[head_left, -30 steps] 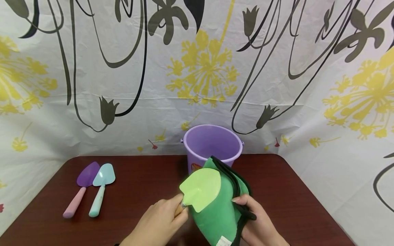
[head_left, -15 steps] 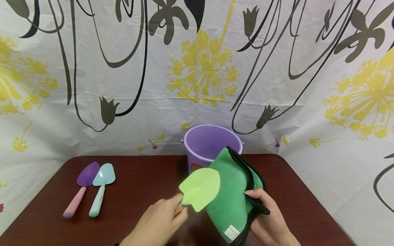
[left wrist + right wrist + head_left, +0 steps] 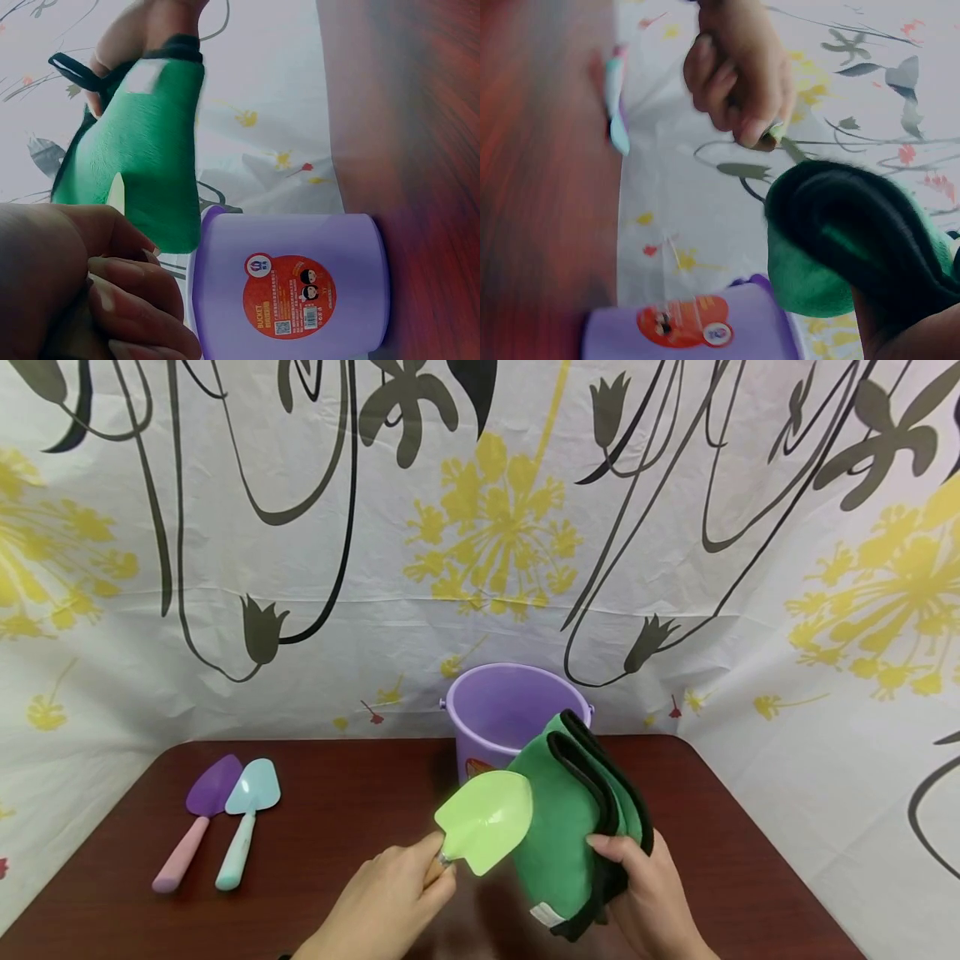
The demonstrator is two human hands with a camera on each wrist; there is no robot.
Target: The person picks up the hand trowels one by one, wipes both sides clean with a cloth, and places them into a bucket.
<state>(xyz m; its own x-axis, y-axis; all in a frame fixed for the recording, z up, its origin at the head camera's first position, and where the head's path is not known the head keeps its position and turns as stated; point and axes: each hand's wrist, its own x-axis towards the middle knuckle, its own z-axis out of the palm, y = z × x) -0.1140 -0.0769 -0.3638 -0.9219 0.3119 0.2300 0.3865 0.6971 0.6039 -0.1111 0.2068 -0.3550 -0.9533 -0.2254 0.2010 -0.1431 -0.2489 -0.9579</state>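
Note:
My left hand (image 3: 390, 893) grips the wooden handle of a toy trowel with a lime-green blade (image 3: 487, 818), blade tilted up and to the right. My right hand (image 3: 652, 885) holds a folded green cloth (image 3: 558, 827) with black edging and a white label, thumb across its front. In the head view the blade's right edge overlaps the cloth. Fingers of the left hand (image 3: 127, 292) curl round the handle in the left wrist view. Rolled layers of the cloth (image 3: 817, 277) show up close in the right wrist view.
Behind the cloth a purple bucket (image 3: 480, 735) stands at the table's back edge, an orange-red label on its side. On the left of the brown table (image 3: 337, 802) lie a purple trowel (image 3: 213, 789) with a pink handle and a light-blue trowel (image 3: 255, 789). A patterned sheet (image 3: 315, 560) hangs behind.
The right hand has moved the cloth to the right, from behind the trowel blade, and its folds now stand more apart. The left hand and trowel have stayed nearly still.

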